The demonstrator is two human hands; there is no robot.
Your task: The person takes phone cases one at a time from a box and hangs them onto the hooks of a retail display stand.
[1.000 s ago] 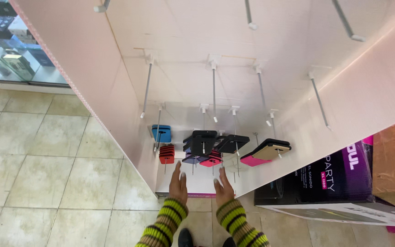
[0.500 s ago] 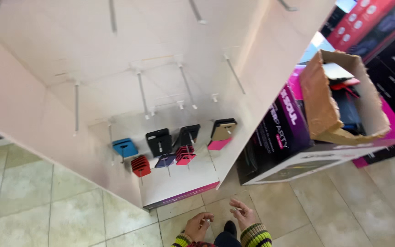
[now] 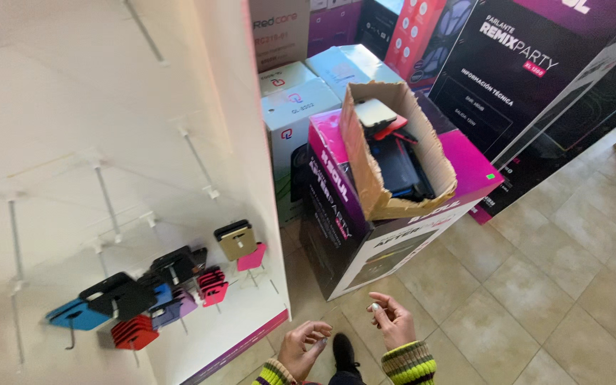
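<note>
Both hands hover low in the frame, just above the tiled floor (image 3: 550,299). The right hand (image 3: 393,321) curls its fingers loosely and pinches a small pale object (image 3: 376,307) between thumb and forefinger (too small to tell what it is). The left hand (image 3: 301,346) is half curled and holds nothing that can be seen, its fingertips pointing toward the right hand.

At the lower left of the frame, small coloured packages (image 3: 137,299) hang on the pegs of the white display panel (image 3: 73,142). At centre, an open cardboard box (image 3: 365,178) holding more items sits tilted on top of a large pink and black carton (image 3: 365,235).

The small object seems the most likely thing to go wrong: the pinch is light, and if it slips, the piece could bounce on the tiles and roll under the cartons. The cardboard box also looks precarious, so a knock from an elbow could tip its contents out. The long bare pegs (image 3: 105,192) stick outward, so a careless reach could snag a striped sleeve (image 3: 408,360).
</note>
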